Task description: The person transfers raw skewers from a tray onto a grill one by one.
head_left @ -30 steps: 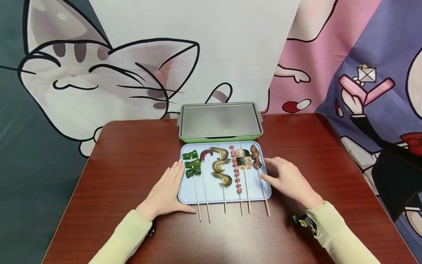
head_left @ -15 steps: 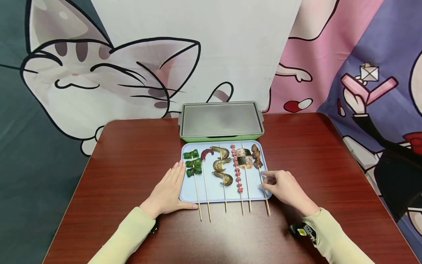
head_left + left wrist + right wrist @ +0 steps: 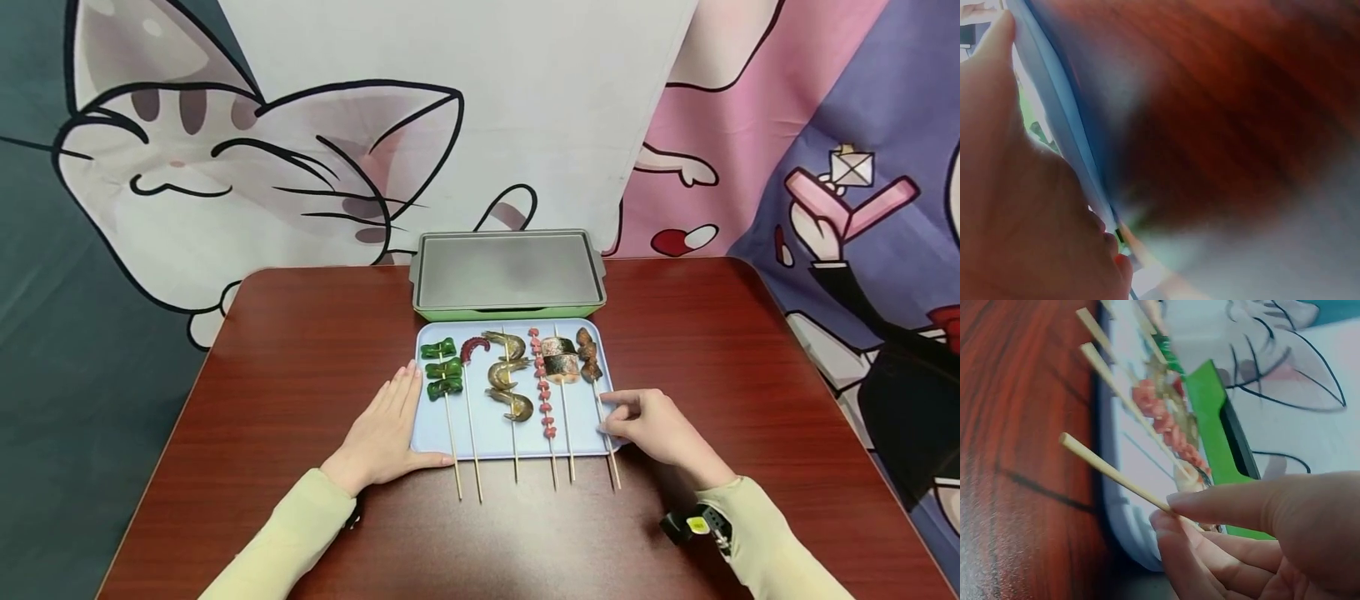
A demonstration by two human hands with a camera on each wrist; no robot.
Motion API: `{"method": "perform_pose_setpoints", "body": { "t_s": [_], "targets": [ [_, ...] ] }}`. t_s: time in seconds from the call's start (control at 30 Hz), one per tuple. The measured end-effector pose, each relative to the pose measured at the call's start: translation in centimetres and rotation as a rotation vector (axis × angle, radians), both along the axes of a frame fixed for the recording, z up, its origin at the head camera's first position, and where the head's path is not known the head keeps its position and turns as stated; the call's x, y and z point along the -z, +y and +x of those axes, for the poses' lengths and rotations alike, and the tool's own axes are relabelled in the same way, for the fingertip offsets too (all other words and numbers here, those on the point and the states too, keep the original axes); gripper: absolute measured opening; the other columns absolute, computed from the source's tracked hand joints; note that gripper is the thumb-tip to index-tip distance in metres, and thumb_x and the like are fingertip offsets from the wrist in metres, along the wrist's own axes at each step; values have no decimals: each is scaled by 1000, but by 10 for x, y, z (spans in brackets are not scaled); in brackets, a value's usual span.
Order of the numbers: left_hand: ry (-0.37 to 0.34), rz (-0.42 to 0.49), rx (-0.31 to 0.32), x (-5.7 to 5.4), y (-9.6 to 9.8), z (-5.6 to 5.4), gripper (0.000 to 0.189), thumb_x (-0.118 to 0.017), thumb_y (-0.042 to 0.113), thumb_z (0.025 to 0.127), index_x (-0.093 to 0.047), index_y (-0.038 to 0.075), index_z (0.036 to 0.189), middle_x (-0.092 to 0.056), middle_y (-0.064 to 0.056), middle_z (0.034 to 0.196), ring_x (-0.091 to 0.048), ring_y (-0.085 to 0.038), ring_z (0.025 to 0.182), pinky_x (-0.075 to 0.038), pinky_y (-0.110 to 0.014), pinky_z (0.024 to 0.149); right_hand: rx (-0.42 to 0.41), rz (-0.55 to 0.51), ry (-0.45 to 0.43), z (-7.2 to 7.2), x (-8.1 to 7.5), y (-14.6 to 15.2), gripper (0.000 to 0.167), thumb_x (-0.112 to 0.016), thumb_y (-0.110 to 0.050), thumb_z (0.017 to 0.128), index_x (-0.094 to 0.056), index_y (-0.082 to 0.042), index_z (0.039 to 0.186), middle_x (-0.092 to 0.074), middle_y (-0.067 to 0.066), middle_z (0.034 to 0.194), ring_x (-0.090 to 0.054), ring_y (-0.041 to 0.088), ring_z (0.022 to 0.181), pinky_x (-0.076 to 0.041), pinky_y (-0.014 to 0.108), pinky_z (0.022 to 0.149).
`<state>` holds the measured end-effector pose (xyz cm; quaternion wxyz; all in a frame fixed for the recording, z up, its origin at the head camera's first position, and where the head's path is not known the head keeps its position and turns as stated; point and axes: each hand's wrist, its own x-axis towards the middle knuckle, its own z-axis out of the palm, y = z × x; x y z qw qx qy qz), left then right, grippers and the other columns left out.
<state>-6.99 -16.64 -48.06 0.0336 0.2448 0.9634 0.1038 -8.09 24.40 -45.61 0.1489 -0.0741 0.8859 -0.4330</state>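
Note:
A pale blue tray lies on the table with several food skewers on it, their sticks poking over its front edge. My right hand pinches the stick of the rightmost skewer, the brown meat skewer, between thumb and fingertips; the right wrist view shows this skewer stick tilted up at its end. Along the tray's left edge rests my left hand, fingers straight, thumb at the front corner beside the green pepper skewer. In the left wrist view the left hand lies against the tray's rim.
Behind the tray stands a green grill with a flat grey top. Between the outer skewers lie an octopus tentacle skewer, a shrimp skewer, a small pink-piece skewer and a fish-chunk skewer. A printed cloth hangs behind.
My right hand has come down from the tray's right edge, and its thumb and fingers have closed on the brown meat skewer's stick. The left hand stays at the tray's left edge.

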Motion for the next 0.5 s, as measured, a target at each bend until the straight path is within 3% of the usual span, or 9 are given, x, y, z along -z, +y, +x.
{"method": "perform_pose_setpoints", "body": {
  "t_s": [0.1, 0.2, 0.5],
  "targets": [
    [1, 5, 4, -1, 0, 0, 130, -65, 81, 78, -19, -13, 156, -14, -28, 164, -16, -39, 151, -20, -48, 121, 11, -170, -121, -2, 2, 5, 47, -73, 3, 87, -58, 19, 128, -73, 12, 80, -67, 17, 68, -58, 28, 64],
    [1, 8, 10, -2, 0, -1, 130, -65, 80, 78, -19, -13, 156, -15, -28, 164, -17, -40, 151, -20, -48, 121, 26, -275, -198, -2, 4, 8, 47, -71, 6, 88, -54, 22, 129, -72, 18, 84, -69, 19, 70, -61, 33, 65],
    [-8, 4, 14, -1, -1, -1, 129, -62, 82, 79, -19, -13, 156, -15, -28, 164, -17, -40, 151, -21, -48, 121, 86, -338, -214, 3, 3, 9, 43, -70, 8, 88, -55, 23, 126, -72, 20, 88, -68, 17, 72, -62, 35, 67]
  ]
}}
